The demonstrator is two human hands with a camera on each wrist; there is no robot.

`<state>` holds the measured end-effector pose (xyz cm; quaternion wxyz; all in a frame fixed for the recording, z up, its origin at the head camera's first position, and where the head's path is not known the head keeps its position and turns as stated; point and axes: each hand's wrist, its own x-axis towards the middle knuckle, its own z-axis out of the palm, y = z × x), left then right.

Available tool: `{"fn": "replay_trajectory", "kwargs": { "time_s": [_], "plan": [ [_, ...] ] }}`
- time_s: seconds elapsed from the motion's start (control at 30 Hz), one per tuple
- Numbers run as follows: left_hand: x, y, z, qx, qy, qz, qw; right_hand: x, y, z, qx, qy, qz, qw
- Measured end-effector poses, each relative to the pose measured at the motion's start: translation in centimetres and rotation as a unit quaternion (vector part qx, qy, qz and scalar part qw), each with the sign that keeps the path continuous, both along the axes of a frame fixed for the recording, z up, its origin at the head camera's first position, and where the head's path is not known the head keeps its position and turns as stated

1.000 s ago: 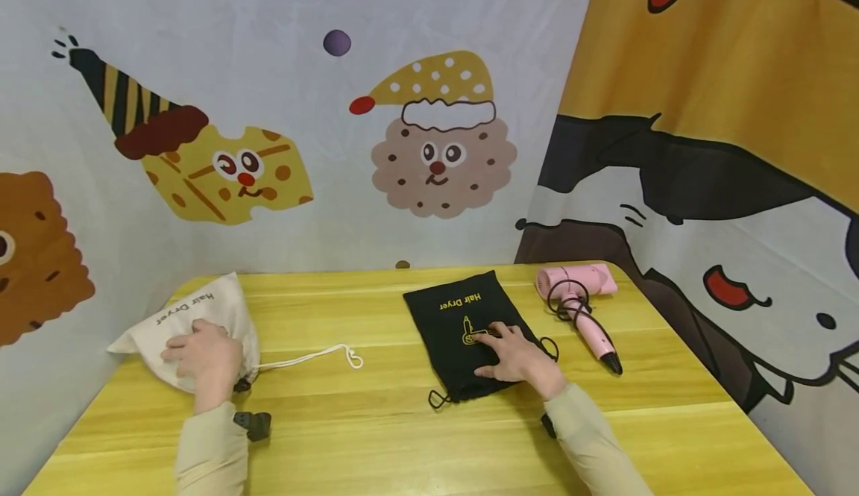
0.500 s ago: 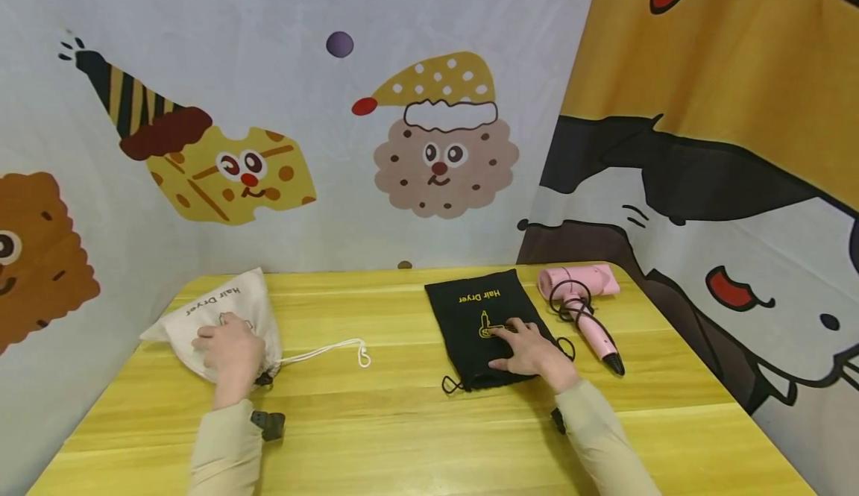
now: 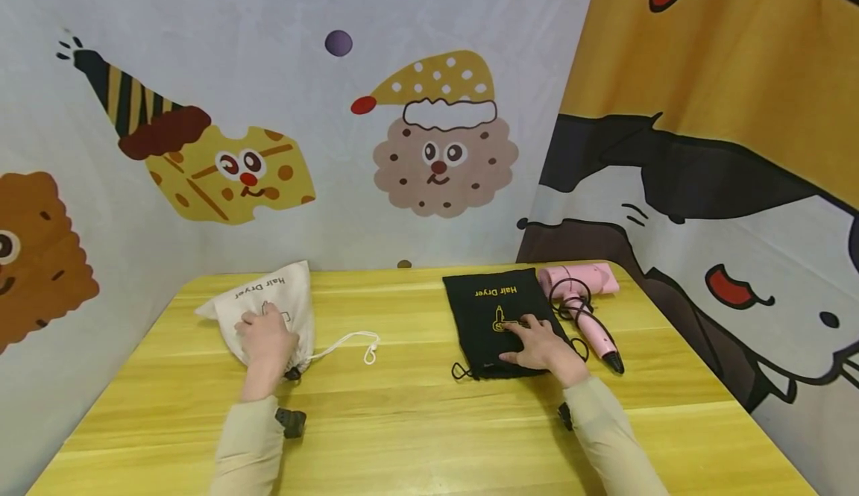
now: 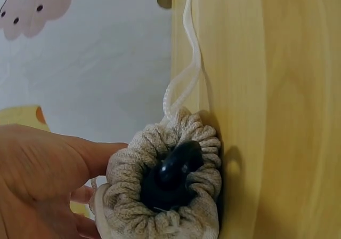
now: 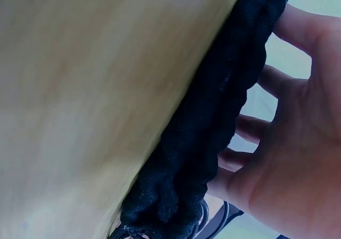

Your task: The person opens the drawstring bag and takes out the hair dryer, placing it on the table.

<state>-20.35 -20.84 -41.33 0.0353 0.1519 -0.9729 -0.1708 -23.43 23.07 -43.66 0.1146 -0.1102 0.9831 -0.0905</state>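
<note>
The white bag (image 3: 285,298), left on the table (image 3: 403,436), looks soft over something firm, so probably has some weight; its gathered neck (image 4: 209,156) seems the surest hold. The black bag (image 3: 483,324), right, looks flat, limp and light; pinch an edge. The left hand (image 3: 268,341) and right hand (image 3: 542,345) rest on them, fingers spread. Since half a second ago, both bags have shifted rightward, the black one nearer the dryer (image 3: 592,332).

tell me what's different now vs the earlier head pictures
The off-white cloth drawstring bag slid right across the yellow wooden table, the left hand moving along on it. The black cloth drawstring bag also shifted right, though less, under the right hand, and now lies closer to the pink long-handled hair dryer. Nothing was newly taken hold of or let go. The dryer stayed put.
</note>
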Motion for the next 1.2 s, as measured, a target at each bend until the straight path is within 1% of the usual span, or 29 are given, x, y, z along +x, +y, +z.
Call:
{"fn": "replay_trajectory", "kwargs": {
  "time_s": [0.07,0.2,0.27,0.57,0.67,0.87,0.97,1.2],
  "plan": [
    [-0.2,0.5,0.0,-0.015,0.007,-0.018,0.9997,0.0,0.0,0.0,-0.001,0.000,0.000,1.0000],
    [-0.5,1.6,-0.1,-0.027,0.015,-0.044,0.9986,-0.1,0.0,0.0,-0.004,0.001,0.002,1.0000],
    [-0.7,2.1,-0.2,-0.023,0.019,-0.051,0.9983,-0.1,0.0,0.0,-0.004,0.003,0.002,1.0000],
    [-1.2,4.6,-0.7,-0.036,0.045,-0.083,0.9949,-0.1,0.1,0.0,-0.001,0.001,0.001,1.0000],
    [-1.3,5.5,-0.8,-0.039,0.046,-0.087,0.9944,-0.1,0.1,0.0,-0.002,0.000,0.000,1.0000],
    [-1.2,7.9,-0.7,-0.025,0.052,-0.097,0.9936,0.0,0.0,0.0,-0.006,-0.001,0.001,1.0000],
    [-1.2,9.3,-0.8,-0.020,0.051,-0.110,0.9925,0.0,0.0,0.0,-0.007,-0.002,0.001,1.0000],
    [-1.2,12.1,-1.1,-0.022,0.043,-0.152,0.9872,0.0,0.0,0.0,-0.006,-0.004,0.001,1.0000]
  ]
}}
